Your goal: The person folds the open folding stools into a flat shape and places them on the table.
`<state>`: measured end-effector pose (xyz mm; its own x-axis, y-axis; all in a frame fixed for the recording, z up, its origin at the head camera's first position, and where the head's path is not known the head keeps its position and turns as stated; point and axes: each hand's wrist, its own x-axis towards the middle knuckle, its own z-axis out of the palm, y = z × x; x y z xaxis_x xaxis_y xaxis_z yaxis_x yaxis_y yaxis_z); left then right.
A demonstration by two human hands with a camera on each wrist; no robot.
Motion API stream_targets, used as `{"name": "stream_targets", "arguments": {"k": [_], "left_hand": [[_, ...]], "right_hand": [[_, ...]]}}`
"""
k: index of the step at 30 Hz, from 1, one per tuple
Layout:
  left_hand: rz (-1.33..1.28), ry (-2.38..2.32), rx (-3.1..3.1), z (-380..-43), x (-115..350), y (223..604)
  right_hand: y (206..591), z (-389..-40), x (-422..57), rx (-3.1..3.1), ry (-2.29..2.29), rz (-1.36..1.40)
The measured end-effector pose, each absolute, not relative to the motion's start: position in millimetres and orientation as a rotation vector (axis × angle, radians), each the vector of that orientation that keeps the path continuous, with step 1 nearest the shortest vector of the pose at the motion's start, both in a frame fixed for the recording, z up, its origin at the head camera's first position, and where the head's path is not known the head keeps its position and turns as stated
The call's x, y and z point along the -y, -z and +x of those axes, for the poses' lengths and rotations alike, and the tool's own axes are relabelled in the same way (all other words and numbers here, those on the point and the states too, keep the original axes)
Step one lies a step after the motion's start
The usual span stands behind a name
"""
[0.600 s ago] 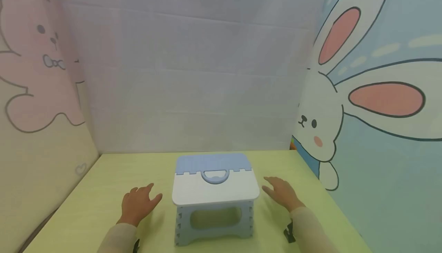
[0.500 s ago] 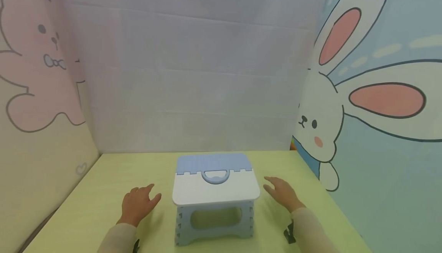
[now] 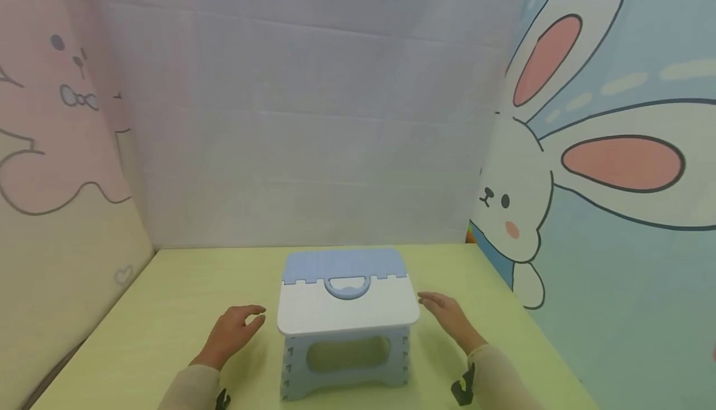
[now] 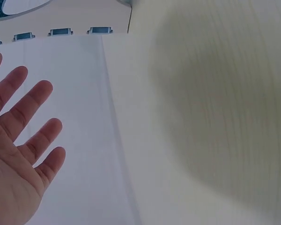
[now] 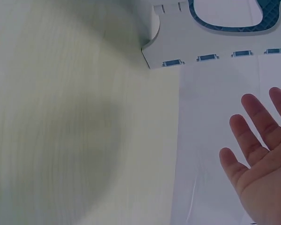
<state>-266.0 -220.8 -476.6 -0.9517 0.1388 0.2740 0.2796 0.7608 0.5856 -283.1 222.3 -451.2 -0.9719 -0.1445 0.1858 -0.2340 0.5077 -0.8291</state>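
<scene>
A folding step stool with a white and blue top, a blue carry handle and pale grey-blue legs stands unfolded on the table. My left hand hovers just left of its top, apart from it, thumb and fingers spread towards it. On the other side my right hand is close to the right edge of the top; whether its fingertips touch the edge is hard to tell. Both wrist views show relaxed fingers and bare palms, with the leg panel of the stool beyond the left hand and a similar leg panel beyond the right.
The pale yellow tabletop extends around the stool. A whitish sheet hangs behind it. Rabbit-printed walls stand at the left and right.
Both hands have moved inward, nearer the stool's sides, and the left fingers have drawn closer to the thumb. The stool has not moved; the head view has shifted slightly.
</scene>
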Motion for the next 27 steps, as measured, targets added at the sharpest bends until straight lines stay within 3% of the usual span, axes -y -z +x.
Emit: {"name": "stream_targets", "arguments": {"k": [8,27], "left_hand": [[-0.22,1.269,2.707,-264,216,478],[-0.233,1.783,2.408,-252,179,466]], "right_hand": [[448,-282,-204,2.599,-1.648,0.134],[442,-271,-178,2.48,-1.714,0.097]]}}
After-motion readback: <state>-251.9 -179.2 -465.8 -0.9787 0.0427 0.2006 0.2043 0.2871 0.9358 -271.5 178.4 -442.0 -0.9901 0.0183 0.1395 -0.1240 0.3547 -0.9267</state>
